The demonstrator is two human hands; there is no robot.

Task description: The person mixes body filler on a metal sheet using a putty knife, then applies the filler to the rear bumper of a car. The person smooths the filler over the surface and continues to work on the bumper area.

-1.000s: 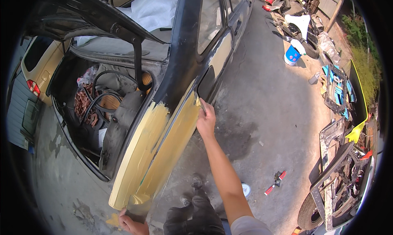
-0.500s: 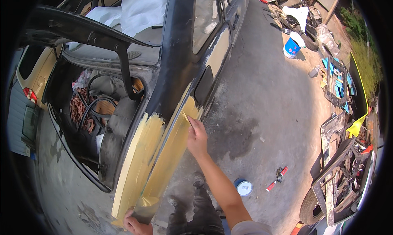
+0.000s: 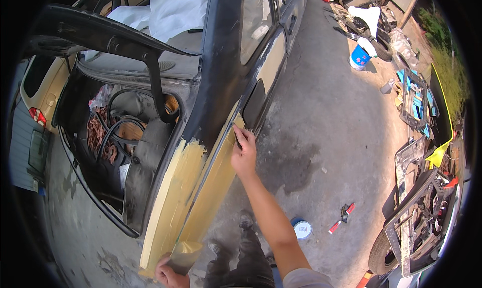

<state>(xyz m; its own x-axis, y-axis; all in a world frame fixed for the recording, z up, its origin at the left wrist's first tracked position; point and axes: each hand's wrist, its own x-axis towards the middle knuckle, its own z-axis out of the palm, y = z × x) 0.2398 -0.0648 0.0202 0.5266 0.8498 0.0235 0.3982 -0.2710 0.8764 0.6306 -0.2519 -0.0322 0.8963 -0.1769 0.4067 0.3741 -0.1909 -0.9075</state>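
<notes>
Yellow body filler (image 3: 175,182) coats the rear side panel of a dark car body (image 3: 219,62). My right hand (image 3: 244,155) pinches a pale-yellow filler spreader (image 3: 238,122). The spreader's edge is at the upper end of the filler, just below the dark fuel-flap opening (image 3: 254,101). My left hand (image 3: 171,273) is low beside the panel's bottom end, closed on the edge of a flat mixing board (image 3: 187,257) that carries yellow filler. The fingers hide part of the board.
On the left, the open trunk (image 3: 150,175) holds black hoses and brown material. A round tin (image 3: 302,228) and red-and-white tubes (image 3: 334,227) sit on the concrete floor. Farther right are a blue bucket (image 3: 359,57), car parts (image 3: 414,109) and a tyre (image 3: 380,251).
My right hand has moved up and slightly right along the panel with the spreader, toward the flap opening. My left hand stays low with the board, nearly unmoved.
</notes>
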